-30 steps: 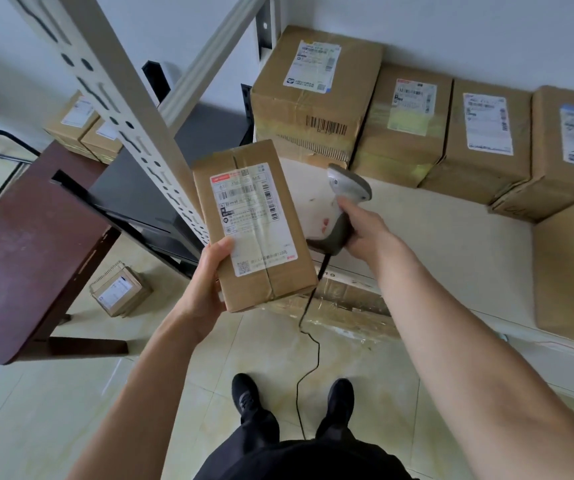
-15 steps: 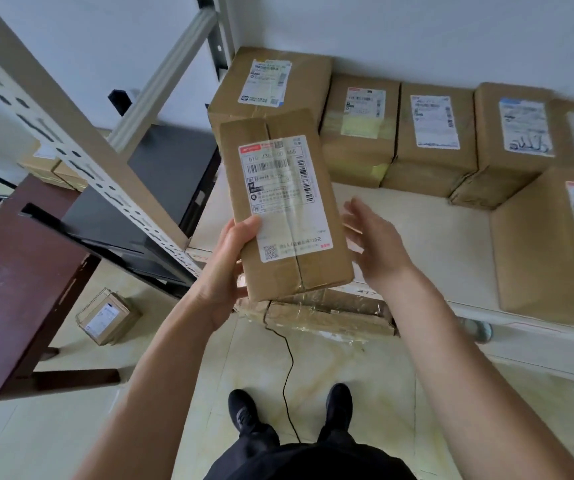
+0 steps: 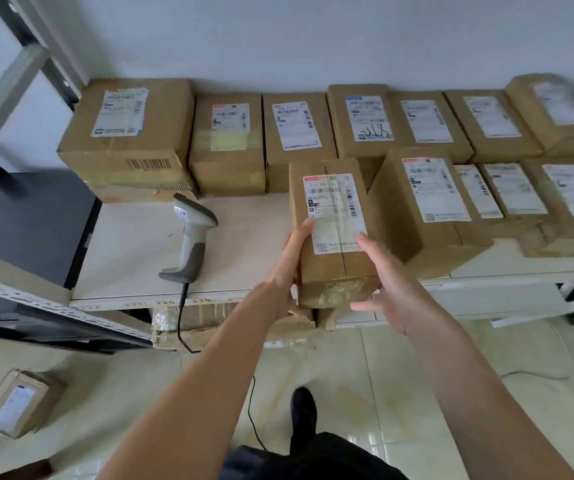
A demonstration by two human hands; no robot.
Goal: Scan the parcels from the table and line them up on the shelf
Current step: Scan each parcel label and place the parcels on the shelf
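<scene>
Cardboard boxes crowd the shelf (image 3: 251, 237) along its back edge. My left hand (image 3: 287, 271) and right hand (image 3: 387, 282) clamp the parcel (image 3: 332, 233) over the front edge (scanner (image 3: 192, 237) lies leftward); it could snag the neighbouring box (image 3: 427, 216).

The shelf edge (image 3: 161, 303) reads 220 and 219.

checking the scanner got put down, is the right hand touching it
Apart. The head view shows the scanner lying alone on the shelf, while the right hand holds the parcel.
</scene>
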